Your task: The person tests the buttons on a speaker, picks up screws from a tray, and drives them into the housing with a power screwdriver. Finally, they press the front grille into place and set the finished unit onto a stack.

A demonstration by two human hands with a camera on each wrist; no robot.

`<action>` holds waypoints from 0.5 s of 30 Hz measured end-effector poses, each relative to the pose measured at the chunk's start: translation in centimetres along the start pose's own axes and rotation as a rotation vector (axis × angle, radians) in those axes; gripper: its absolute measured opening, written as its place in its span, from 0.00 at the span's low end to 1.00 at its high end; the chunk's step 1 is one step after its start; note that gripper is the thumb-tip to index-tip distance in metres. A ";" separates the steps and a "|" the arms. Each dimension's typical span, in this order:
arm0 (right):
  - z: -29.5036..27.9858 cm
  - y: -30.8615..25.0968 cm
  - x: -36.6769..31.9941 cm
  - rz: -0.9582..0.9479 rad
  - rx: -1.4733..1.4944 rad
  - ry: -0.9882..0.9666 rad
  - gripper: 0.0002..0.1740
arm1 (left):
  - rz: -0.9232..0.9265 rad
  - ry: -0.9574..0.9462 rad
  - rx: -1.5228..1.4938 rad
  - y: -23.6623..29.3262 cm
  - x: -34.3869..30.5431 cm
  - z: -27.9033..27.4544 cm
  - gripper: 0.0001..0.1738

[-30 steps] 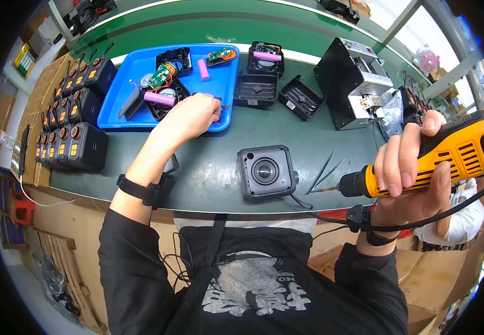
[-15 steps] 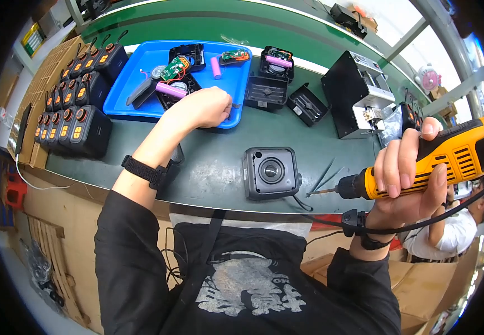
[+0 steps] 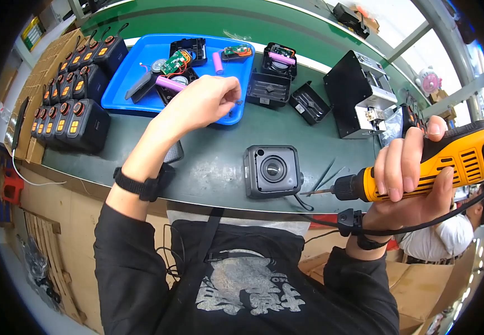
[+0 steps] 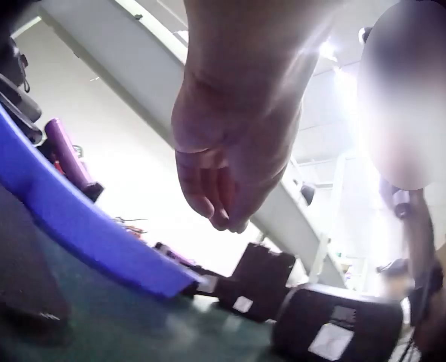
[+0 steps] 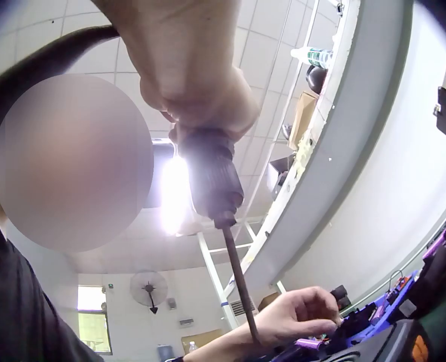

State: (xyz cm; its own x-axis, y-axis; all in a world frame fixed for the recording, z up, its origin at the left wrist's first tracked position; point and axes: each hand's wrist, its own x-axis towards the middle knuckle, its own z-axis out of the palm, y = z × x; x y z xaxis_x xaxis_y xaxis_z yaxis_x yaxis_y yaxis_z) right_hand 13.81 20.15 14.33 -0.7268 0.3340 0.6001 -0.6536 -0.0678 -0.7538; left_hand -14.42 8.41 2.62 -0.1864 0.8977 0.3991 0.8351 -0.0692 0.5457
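My right hand grips a yellow and black electric drill, its long bit pointing left. The bit's tip is close beside a black square speaker housing, which lies on the bench with its round cone facing up. Over the right edge of the blue tray is my left hand, fingers curled and fingertips drawn together. No object shows between them in the left wrist view. Inside the tray lie pink battery cells, a green circuit board and black housing parts. Small dark pieces sit at its near right corner.
Several finished-looking black units with orange buttons stand in rows at the left. Right of the tray are black housing shells and a black and silver machine. Thin tweezers lie near the bit. Another person is at the far right.
My left hand has lifted from the tray's near right corner and drawn its fingertips up off it. The drill stays in my right hand, its bit now nearer the speaker housing.
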 end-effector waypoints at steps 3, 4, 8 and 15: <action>0.3 0.1 0.0 -0.026 -0.020 -0.059 0.24 | -0.070 0.019 -0.257 4.8 -1.6 -0.7 0.07; 0.5 0.2 -0.1 -0.057 0.002 -0.060 0.24 | -0.038 0.008 -0.326 6.1 -2.6 -0.2 0.07; 0.9 0.2 -0.3 -0.116 0.064 -0.094 0.24 | -0.151 -0.019 -0.602 10.6 -7.4 3.0 0.08; 1.5 0.7 -0.5 -0.066 -0.005 -0.142 0.24 | -0.436 0.129 -1.324 12.4 -11.7 8.4 0.09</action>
State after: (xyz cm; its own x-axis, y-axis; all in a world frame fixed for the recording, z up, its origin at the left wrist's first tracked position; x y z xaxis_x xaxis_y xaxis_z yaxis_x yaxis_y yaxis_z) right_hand 13.41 18.54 13.85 -0.7051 0.2015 0.6798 -0.7000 -0.0450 -0.7127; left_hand 2.52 0.70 -1.48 -0.4076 0.9121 0.0440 -0.3902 -0.2175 0.8947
